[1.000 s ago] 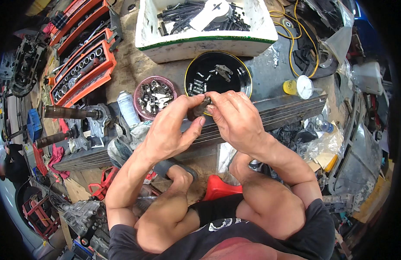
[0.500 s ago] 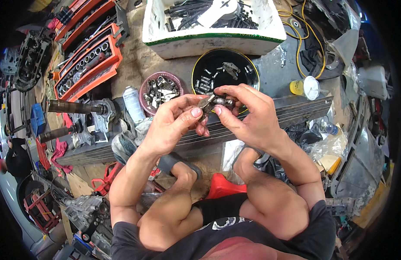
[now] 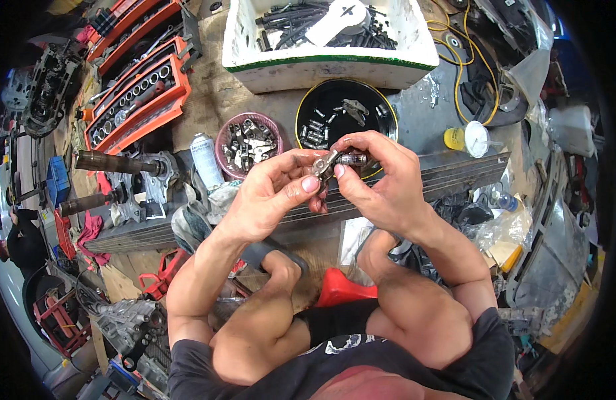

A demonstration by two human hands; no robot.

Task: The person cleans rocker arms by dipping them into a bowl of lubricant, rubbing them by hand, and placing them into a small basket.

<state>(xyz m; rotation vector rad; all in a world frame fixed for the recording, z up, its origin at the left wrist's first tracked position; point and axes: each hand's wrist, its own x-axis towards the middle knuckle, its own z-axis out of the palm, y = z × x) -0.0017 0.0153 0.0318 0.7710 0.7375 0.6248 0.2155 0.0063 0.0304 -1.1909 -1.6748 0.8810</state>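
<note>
Steel, small and shiny: a metal part (image 3: 329, 162) is pinched between both hands, held in the air just above the near edge of the black round tray (image 3: 381, 110). The left hand (image 3: 271, 197) closes thumb and forefinger on its left end, the thumb pressed up against the underside; the right hand (image 3: 378, 180) clamps its fingers over the right end, where a short cylindrical piece sticks out. The two hands touch at the fingertips (so closely that the exact shape of the part is hard to make out).

The black tray holds a scatter of little bolts and one larger bracket-like piece. Just to its left sits a pink bowl (image 3: 222, 137) filled with similar small steel pieces, and beside that bowl stands a grey spray can (image 3: 206, 160). Behind the tray is a white foam box (image 3: 334, 70) full of dark bolts and rods. To the far left lie red socket trays (image 3: 138, 87) with rows of sockets, and below them two long metal shafts (image 3: 114, 162) rest on the surface. A long ribbed metal bar (image 3: 454, 177) runs across under the hands. A yellow cable (image 3: 464, 60) loops at the upper right, near a small yellow-and-white container (image 3: 471, 139). The person's bare knees are drawn up below the hands, with a red object (image 3: 344, 290) between them.
</note>
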